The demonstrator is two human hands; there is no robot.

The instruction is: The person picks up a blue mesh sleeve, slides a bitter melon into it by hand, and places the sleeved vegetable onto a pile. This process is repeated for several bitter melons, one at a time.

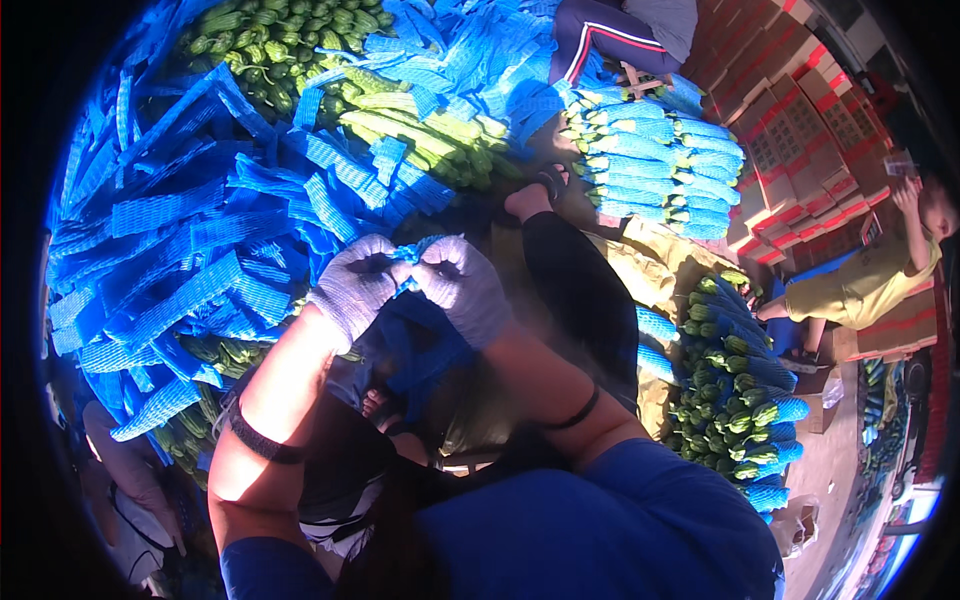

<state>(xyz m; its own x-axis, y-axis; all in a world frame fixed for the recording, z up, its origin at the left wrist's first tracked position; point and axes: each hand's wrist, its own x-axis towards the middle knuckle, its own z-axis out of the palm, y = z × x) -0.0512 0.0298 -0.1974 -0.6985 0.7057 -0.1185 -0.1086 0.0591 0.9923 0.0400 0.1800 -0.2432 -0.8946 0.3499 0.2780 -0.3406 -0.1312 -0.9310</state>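
Both my hands wear pale knit gloves and meet in front of me. My left hand (352,288) pinches the edge of a blue foam net sleeve (408,252) between thumb and fingers. My right hand (462,288) grips the same sleeve close beside it, thumbs nearly touching. Most of this sleeve is hidden by the gloves, and dark blue netting hangs in shadow below them. To the left of my hands lies a big heap of loose blue foam net sleeves (165,220). Beyond them are long green gourds (420,138), bare of sleeves.
More green gourds (262,42) pile up at the far left. Sleeved gourds (640,160) lie stacked in rows at the far right, with another stack (745,385) nearer. Red-and-brown cartons (800,130) stand behind. One person (620,40) sits at the back; another (860,280) is at the right.
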